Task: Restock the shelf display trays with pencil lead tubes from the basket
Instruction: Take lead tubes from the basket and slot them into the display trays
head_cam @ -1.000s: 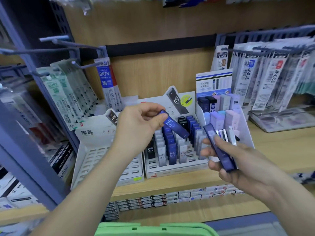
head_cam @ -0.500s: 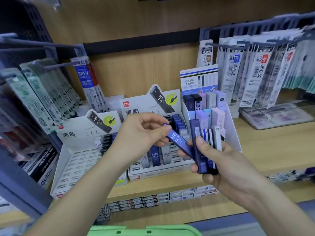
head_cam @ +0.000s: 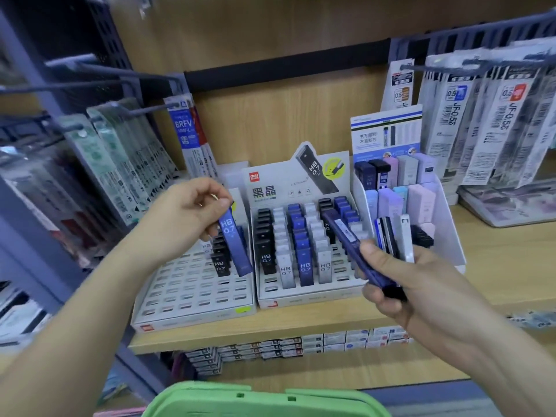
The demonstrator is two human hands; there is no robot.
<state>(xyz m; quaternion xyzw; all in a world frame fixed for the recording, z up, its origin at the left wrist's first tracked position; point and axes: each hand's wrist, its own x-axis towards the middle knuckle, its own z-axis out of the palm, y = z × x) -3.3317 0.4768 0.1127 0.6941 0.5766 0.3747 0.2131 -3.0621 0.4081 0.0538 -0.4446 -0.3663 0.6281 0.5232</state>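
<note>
Since each lead tube is a slim, rigid plastic case, it should be light and a little slick. I judge the sensible hold to be a pinch near the top end, which leaves the bottom free to drop into a slot. Squeezing hard would gain nothing, and a jolt could crack the brittle leads inside.

The left hand (head_cam: 183, 215) does just that: thumb and curled fingers pinch the upper end of a blue HB 0.7 tube (head_cam: 236, 245). It hangs tilted, its lower end just beside the short row of black tubes (head_cam: 221, 260) in the sparse tray (head_cam: 186, 293) immediately left of the fuller HB tray (head_cam: 304, 299). Whether its tip touches a slot I cannot tell.

The right hand (head_cam: 400, 281), in front of the fuller HB tray's right edge, is closed round a fan of spare tubes. A dark blue tube (head_cam: 349, 239) lies under the thumb, and several black, blue and white ones (head_cam: 404, 239) stand behind it. Below and in front of the fuller HB tray shows the rim of the green basket (head_cam: 264, 398).
</note>
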